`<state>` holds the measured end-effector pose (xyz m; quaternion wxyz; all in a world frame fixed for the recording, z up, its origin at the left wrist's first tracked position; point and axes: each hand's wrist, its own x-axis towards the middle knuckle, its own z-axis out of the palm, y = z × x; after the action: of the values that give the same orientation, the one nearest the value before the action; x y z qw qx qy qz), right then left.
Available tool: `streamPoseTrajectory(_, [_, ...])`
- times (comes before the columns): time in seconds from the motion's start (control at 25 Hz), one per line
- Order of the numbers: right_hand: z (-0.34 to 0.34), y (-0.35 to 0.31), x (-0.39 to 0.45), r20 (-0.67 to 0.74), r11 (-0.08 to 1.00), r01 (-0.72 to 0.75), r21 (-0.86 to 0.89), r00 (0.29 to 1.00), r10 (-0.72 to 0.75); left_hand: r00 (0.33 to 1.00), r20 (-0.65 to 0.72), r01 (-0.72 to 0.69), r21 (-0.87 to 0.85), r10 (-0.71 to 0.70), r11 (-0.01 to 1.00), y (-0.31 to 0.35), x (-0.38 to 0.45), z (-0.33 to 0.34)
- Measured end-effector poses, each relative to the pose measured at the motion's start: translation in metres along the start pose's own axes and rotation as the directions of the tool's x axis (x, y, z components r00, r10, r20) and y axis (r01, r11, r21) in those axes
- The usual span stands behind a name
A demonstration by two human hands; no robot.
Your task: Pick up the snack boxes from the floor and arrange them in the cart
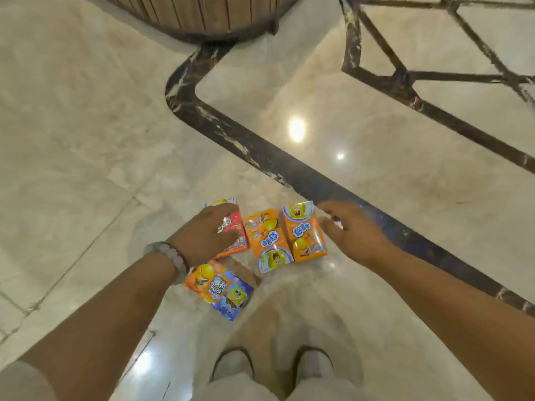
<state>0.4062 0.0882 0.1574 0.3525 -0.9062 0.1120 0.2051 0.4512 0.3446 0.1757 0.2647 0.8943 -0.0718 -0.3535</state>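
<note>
Four snack boxes lie close together on the floor (376, 175), so the left hand (207, 237) rests loosely spread on the red box (236, 231) while the right hand (351, 231), fingers relaxed, reaches beside the orange box (305, 231); no cart shows.

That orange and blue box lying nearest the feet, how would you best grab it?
The orange and blue box lies flat on the floor, apart from the others, its long edges free. Probably best from above, thumb and fingers pinching across its narrow width. The left hand, just beyond it, looks the closer.
</note>
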Motion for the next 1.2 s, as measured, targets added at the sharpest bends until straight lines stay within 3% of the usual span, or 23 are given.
streamPoseTrajectory(0.2, [0.085, 0.095, 0.085, -0.042, 0.998, -0.05, -0.032, 0.998, 0.049, 0.983, 0.165, 0.092, -0.023, -0.087, 0.996, -0.065, 0.108, 0.099])
streamPoseTrajectory(0.28, [0.098, 0.113, 0.104, -0.075, 0.997, -0.072, -0.02, 0.995, 0.07, 0.975, 0.142, 0.171, 0.027, -0.173, 0.985, -0.073, 0.134, 0.118])
streamPoseTrajectory(0.4, [0.101, 0.121, 0.114, -0.03, 0.962, -0.266, 0.069, 0.963, 0.268, 0.94, -0.004, 0.334, -0.186, -0.341, 0.924, -0.066, 0.149, 0.131])
streamPoseTrajectory(0.52, [0.107, 0.12, 0.115, 0.073, 0.888, -0.425, 0.178, 0.905, 0.419, 0.894, 0.025, 0.413, -0.438, -0.448, 0.799, -0.055, 0.146, 0.143])
streamPoseTrajectory(0.68, [0.117, 0.124, 0.119, 0.041, 0.891, -0.395, 0.226, 0.917, 0.396, 0.942, 0.024, 0.282, -0.598, -0.335, 0.75, -0.051, 0.151, 0.156])
streamPoseTrajectory(0.84, [0.112, 0.123, 0.113, 0.062, 0.771, -0.38, 0.511, 0.911, 0.409, 0.962, -0.072, 0.122, -0.749, -0.263, 0.651, -0.041, 0.148, 0.153])
streamPoseTrajectory(1.0, [0.091, 0.105, 0.117, 0.026, 0.706, -0.305, 0.639, 0.926, 0.377, 0.968, -0.073, 0.081, -0.813, -0.239, 0.576, -0.03, 0.15, 0.126])
streamPoseTrajectory(1.2, [0.012, 0.042, 0.075, -0.047, 0.622, -0.152, 0.768, 0.956, 0.291, 0.986, -0.048, 0.069, -0.749, -0.158, 0.659, 0.028, 0.106, 0.033])
